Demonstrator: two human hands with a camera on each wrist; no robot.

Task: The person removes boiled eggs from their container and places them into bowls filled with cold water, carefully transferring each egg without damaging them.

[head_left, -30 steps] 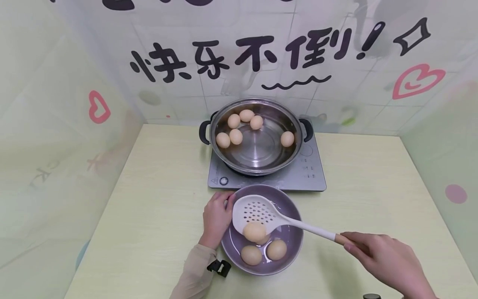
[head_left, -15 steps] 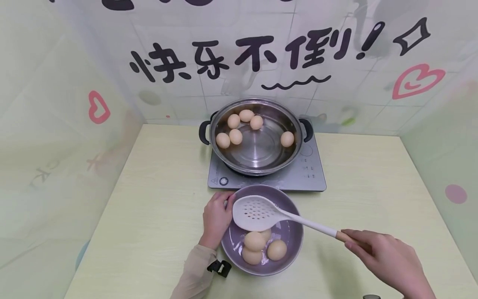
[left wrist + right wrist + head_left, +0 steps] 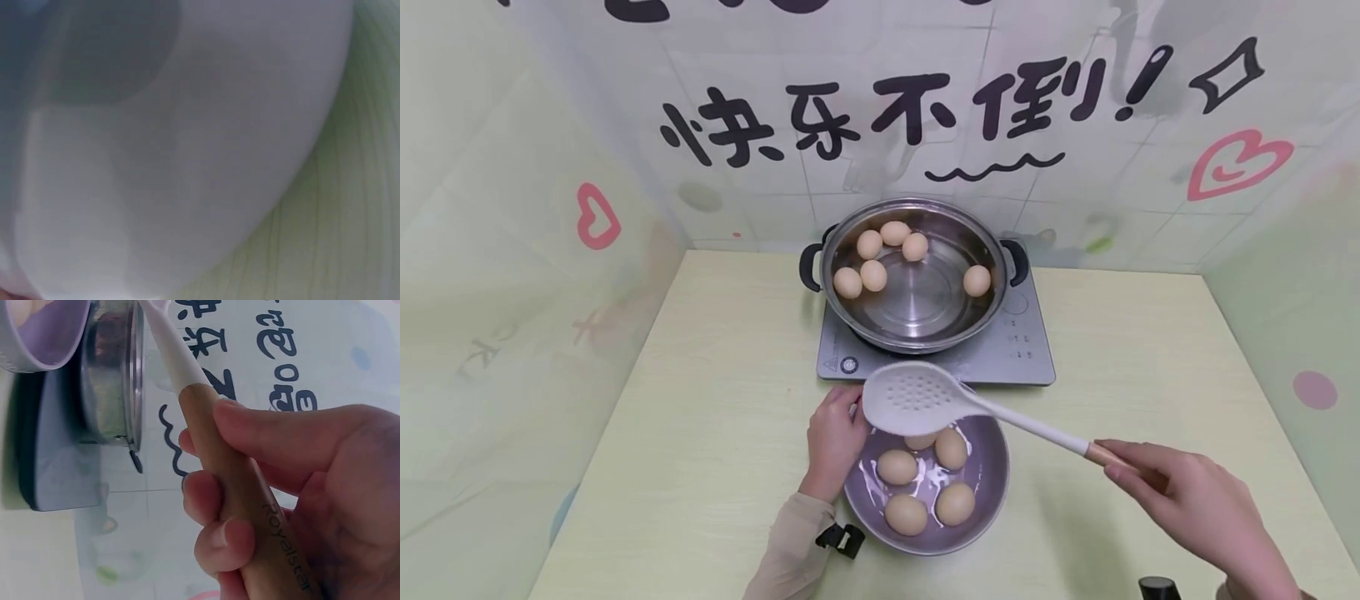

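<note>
From the head view, I see a white slotted spoon (image 3: 958, 402) over the far rim of a purple bowl (image 3: 992, 492), its perforated head pointing left and slightly away from the person, its long axis slanting down to the wooden handle (image 3: 1108, 457) at the right. The right hand (image 3: 1198, 496) has its fingers closed round that handle; the left hand (image 3: 833, 437) holds the bowl's left rim. Below the spoon head, five brown eggs (image 3: 897, 467) show in the bowl, one partly covered. Black characters (image 3: 913, 121) on the wall behind read 快乐不倒!. The left wrist view is blurred: just the bowl's pale outer side above the table (image 3: 737, 350), and too little of the fingers to judge them. In the right wrist view, thumb and fingers wrap the smooth, light-brown handle, lettered "Royalstar", its white shaft running to the upper left.
</note>
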